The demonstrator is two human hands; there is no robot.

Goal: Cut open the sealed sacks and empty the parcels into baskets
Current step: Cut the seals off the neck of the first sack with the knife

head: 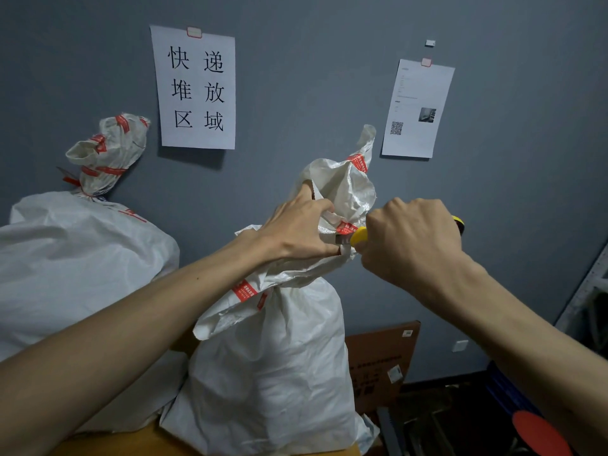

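Yellow knife (358,235), handle hidden — right hand (411,241) gripping

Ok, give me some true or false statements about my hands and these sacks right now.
1. The left hand grips the neck of the middle sack. True.
2. The right hand holds scissors. False: it grips a yellow-handled knife.
3. The knife's blade is at the red tape on that sack's neck. True.
4. The left sack is already cut open. False: red tape binds its neck shut.
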